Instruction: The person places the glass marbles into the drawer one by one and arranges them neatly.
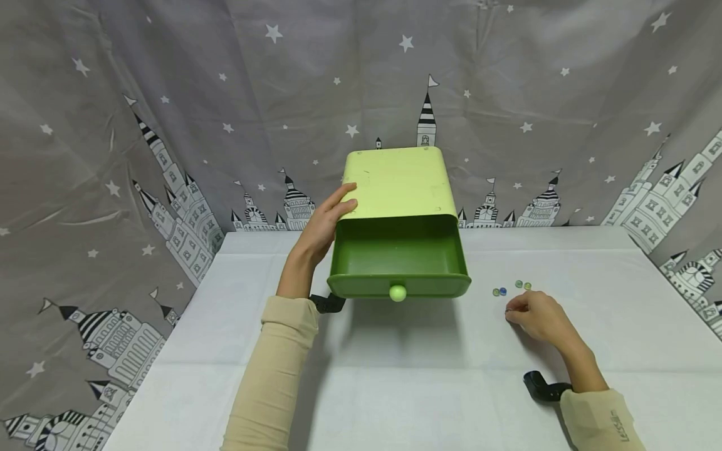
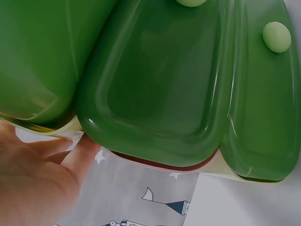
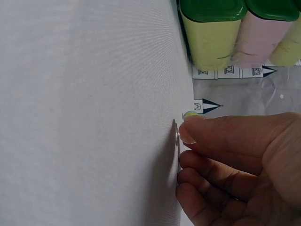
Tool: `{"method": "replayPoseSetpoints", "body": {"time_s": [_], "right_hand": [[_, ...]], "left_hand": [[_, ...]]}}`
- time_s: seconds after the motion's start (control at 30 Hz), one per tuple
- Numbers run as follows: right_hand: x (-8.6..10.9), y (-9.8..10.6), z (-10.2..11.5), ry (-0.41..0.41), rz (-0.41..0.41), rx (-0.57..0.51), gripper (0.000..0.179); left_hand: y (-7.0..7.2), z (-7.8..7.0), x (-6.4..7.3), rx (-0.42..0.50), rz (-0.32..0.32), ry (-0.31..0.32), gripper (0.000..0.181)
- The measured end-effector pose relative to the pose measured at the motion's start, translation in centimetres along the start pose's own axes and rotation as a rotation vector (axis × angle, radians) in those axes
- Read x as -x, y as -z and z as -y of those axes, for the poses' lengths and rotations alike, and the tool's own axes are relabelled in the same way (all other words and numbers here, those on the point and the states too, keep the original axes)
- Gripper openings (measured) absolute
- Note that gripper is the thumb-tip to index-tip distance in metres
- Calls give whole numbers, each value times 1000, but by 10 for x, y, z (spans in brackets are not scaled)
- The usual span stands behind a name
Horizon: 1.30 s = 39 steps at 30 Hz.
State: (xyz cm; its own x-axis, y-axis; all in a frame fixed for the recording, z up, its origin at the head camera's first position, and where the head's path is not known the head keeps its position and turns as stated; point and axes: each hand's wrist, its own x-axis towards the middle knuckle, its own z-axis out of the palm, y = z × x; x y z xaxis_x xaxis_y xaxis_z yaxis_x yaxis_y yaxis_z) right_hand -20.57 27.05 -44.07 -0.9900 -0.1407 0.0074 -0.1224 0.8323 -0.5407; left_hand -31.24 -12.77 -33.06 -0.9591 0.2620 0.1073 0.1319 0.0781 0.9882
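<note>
A small drawer unit (image 1: 400, 181), light yellow-green on top, stands on the white cloth with its dark green top drawer (image 1: 400, 285) pulled out. My left hand (image 1: 321, 232) rests on its upper left edge, fingers extended against the casing. The left wrist view shows the lower drawer fronts (image 2: 160, 89), which are closed. My right hand (image 1: 538, 316) is low over the cloth, thumb and fingertips pinching a small glass marble (image 3: 177, 134), mostly hidden. Just past those fingertips lie several marbles, among them a blue marble (image 1: 502, 291) and a green marble (image 1: 519, 284).
White cloth (image 1: 406, 401) covers the table. Behind it hangs a grey curtain (image 1: 316, 113) printed with castles and stars. The pulled-out drawer juts toward me between my two arms. A black wrist device (image 1: 544, 388) sits at my right wrist.
</note>
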Motion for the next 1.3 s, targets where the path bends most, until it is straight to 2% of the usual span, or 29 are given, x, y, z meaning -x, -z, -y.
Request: {"method": "replayPoseSetpoints", "body": {"time_s": [0.4,0.7,0.87,1.03,1.3], "right_hand": [[0,0,-2,-15,9,-11,15],[0,-2,-2,3,-24,-28,17],[0,-2,0,14,-66,-64,17],[0,0,3,49,-148,-87,19],[5,14,23,112,-239,-102,18]], "left_hand": [[0,1,0,-15,1,-4,53],[1,1,1,-8,3,0,52],[1,2,0,-4,7,-3,53],[0,2,1,-5,0,-1,54],[1,1,1,-4,-7,-4,54]]}}
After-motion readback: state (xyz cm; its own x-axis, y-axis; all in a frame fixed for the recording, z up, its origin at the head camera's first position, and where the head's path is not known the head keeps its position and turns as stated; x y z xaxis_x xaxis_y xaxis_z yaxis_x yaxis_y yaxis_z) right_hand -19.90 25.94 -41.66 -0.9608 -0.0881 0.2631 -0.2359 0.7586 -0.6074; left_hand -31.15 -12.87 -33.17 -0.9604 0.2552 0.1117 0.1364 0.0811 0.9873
